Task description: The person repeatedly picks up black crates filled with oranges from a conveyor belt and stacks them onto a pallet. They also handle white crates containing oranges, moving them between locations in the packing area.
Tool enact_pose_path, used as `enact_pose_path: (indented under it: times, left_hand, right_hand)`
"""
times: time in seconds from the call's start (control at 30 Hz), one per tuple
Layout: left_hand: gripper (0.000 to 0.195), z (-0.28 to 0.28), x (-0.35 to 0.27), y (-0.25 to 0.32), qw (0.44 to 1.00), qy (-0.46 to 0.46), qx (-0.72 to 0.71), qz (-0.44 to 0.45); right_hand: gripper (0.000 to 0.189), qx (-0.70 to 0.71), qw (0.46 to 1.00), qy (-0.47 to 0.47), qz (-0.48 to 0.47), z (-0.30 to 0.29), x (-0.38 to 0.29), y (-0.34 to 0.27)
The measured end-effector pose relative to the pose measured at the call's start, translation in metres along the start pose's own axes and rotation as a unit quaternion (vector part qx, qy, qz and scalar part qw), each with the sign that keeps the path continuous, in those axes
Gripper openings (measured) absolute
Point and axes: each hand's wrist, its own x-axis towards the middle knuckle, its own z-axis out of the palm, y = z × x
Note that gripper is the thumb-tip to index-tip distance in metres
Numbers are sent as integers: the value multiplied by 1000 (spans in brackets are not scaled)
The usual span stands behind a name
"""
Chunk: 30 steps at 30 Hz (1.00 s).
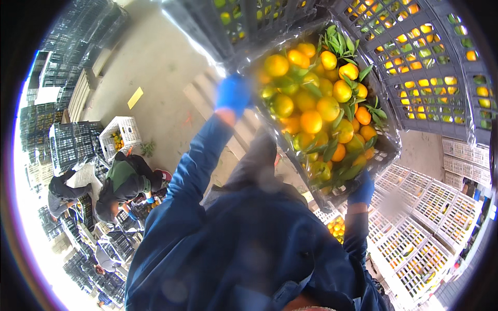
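A dark plastic crate (pixel 290 153) lined with clear film is full of orange and greenish citrus fruits (pixel 311 121) with leaves. It lies tilted before me, beside tall dark crates of the same fruit. My left hand (pixel 233 95), in a blue glove and blurred, is at the crate's left edge; its fingers are partly hidden, so its grip is unclear. My right hand (pixel 361 189), also gloved in blue, is shut on the crate's near right corner. A sprig of green leaves (pixel 338 42) rests on the fruit at the far end.
Stacked dark crates (pixel 416 70) of fruit rise at the upper right. White crates (pixel 418 229) stand at the lower right. A wooden pallet (pixel 202 91) lies on the floor below. Two people (pixel 124 179) bend over crates at the left, near a white crate (pixel 130 130).
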Motion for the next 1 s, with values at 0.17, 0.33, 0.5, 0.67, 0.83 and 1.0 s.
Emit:
enact_pose_path:
  times: [0.17, 0.33, 0.5, 0.67, 0.83, 1.0]
  left_hand:
    - [11, -5, -16, 25, 986, 16, -149, -74]
    - [13, -14, -47, 39, 969, 61, -163, -176]
    - [15, -18, -28, 21, 992, 44, -80, -89]
    - [19, -23, 5, 3, 996, 52, -14, -64]
    - [16, -27, 11, -7, 990, 46, -100, -91]
    - [18, -34, 19, -18, 993, 39, -69, -91]
  right_hand:
    - [29, -13, 997, 63, 52, 4, 2, -1]
    - [31, -61, 996, 69, -10, 3, 5, 19]
    - [28, -47, 996, 26, -76, 6, 22, 11]
    - [27, -24, 990, 1, -136, 5, 37, 12]
    - [42, -27, 990, -75, -117, -22, 38, 17]
    - [47, -42, 980, -171, -97, -52, 35, 13]
